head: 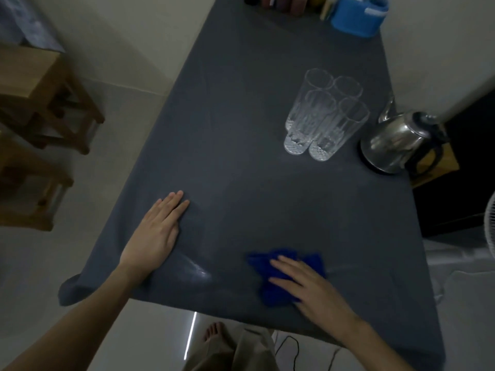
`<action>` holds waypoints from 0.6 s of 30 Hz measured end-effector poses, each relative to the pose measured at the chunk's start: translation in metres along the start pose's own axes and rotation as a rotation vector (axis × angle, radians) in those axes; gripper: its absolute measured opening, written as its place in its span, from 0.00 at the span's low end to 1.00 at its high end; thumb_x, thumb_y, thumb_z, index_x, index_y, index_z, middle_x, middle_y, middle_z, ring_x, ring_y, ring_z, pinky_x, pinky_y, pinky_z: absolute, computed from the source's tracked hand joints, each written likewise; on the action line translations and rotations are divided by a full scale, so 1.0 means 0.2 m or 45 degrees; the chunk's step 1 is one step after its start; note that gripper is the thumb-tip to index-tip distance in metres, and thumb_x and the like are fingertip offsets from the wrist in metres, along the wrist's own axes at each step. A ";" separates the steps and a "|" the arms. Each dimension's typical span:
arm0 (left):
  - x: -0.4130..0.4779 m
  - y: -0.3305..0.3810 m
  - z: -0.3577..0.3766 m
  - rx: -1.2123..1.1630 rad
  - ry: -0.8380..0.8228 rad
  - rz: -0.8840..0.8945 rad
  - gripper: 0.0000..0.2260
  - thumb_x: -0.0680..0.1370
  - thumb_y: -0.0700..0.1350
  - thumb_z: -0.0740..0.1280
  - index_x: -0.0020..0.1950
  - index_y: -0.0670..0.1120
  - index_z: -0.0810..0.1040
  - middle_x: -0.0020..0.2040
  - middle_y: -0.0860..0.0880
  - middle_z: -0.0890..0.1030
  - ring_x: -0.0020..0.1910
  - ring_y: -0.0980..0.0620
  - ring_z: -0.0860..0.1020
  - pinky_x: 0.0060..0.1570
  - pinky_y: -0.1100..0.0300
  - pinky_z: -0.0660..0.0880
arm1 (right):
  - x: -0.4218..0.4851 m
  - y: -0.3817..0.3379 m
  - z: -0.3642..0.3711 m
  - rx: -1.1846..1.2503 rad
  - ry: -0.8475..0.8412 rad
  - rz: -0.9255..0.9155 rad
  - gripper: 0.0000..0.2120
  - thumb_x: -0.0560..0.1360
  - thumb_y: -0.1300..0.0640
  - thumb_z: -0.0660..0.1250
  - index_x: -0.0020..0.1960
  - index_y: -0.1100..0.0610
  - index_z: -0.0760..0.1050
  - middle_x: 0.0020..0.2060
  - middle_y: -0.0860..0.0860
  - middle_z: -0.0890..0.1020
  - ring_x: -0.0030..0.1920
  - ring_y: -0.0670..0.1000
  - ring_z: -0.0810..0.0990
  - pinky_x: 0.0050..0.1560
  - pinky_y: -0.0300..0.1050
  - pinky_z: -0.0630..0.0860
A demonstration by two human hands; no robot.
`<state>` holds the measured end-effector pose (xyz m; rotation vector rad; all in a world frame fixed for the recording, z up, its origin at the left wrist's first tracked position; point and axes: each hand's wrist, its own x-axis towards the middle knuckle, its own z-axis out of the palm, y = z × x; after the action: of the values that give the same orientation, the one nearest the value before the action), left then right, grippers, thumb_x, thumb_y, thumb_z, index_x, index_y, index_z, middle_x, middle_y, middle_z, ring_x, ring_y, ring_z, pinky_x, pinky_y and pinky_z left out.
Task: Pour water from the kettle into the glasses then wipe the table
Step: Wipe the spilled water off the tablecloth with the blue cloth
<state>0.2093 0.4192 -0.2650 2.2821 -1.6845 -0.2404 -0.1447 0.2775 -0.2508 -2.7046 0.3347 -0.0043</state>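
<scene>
A crumpled blue cloth [270,266] lies on the dark grey table [241,170] near its front edge. My right hand [308,287] lies flat on top of the cloth, fingers spread, pressing it to the surface. My left hand [156,234] rests palm down on the table to the left, fingers together and holding nothing. Several tall clear glasses [324,116] stand clustered at the right middle. The steel kettle [399,140] with a black handle sits at the table's right edge beside them.
A blue plastic container [359,14] and some bottles stand at the table's far end. Wooden stools [40,108] stand on the floor to the left. A white fan [488,231] shows at the right edge. A wet sheen [197,269] marks the table between my hands.
</scene>
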 end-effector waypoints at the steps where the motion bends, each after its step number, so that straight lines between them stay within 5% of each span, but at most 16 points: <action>1: 0.00 0.00 0.00 0.000 0.000 0.002 0.23 0.79 0.46 0.51 0.75 0.44 0.64 0.76 0.46 0.61 0.76 0.49 0.59 0.76 0.58 0.46 | -0.12 0.09 -0.06 -0.003 0.025 0.106 0.28 0.72 0.61 0.69 0.70 0.47 0.69 0.74 0.48 0.64 0.74 0.51 0.62 0.73 0.49 0.60; 4: 0.00 0.00 0.00 0.005 -0.002 0.001 0.23 0.79 0.45 0.51 0.74 0.43 0.65 0.76 0.45 0.62 0.75 0.48 0.60 0.76 0.58 0.46 | -0.40 0.30 -0.23 -0.023 0.166 0.488 0.22 0.80 0.51 0.57 0.72 0.36 0.61 0.75 0.42 0.60 0.73 0.53 0.63 0.73 0.47 0.58; 7: 0.00 0.00 0.00 0.002 -0.010 0.000 0.23 0.79 0.45 0.51 0.74 0.43 0.65 0.76 0.45 0.62 0.75 0.49 0.59 0.76 0.58 0.46 | -0.46 0.37 -0.25 0.010 0.364 0.784 0.34 0.74 0.66 0.67 0.68 0.35 0.63 0.73 0.36 0.59 0.72 0.51 0.64 0.73 0.45 0.56; 9: 0.00 0.01 0.00 0.004 -0.014 0.000 0.23 0.79 0.46 0.51 0.74 0.43 0.64 0.76 0.45 0.62 0.76 0.48 0.59 0.76 0.57 0.47 | -0.39 0.34 -0.21 0.040 0.474 0.894 0.30 0.72 0.70 0.68 0.66 0.43 0.69 0.71 0.33 0.59 0.72 0.53 0.65 0.73 0.44 0.56; 14: 0.01 0.01 0.00 0.014 -0.017 -0.007 0.23 0.80 0.46 0.50 0.74 0.43 0.64 0.76 0.45 0.62 0.76 0.49 0.59 0.76 0.58 0.46 | -0.07 0.12 -0.06 0.019 0.352 0.561 0.31 0.69 0.70 0.73 0.68 0.54 0.71 0.72 0.54 0.67 0.73 0.55 0.64 0.72 0.53 0.60; 18: 0.01 0.01 -0.01 0.015 -0.020 -0.006 0.23 0.80 0.47 0.50 0.75 0.44 0.64 0.76 0.46 0.61 0.76 0.49 0.58 0.76 0.58 0.46 | 0.31 -0.23 0.06 -0.021 0.173 0.234 0.27 0.69 0.62 0.71 0.67 0.53 0.72 0.71 0.53 0.69 0.72 0.54 0.65 0.72 0.56 0.60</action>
<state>0.2094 0.4175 -0.2630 2.2987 -1.6932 -0.2507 -0.0730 0.3084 -0.2459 -2.6852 0.6249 -0.1330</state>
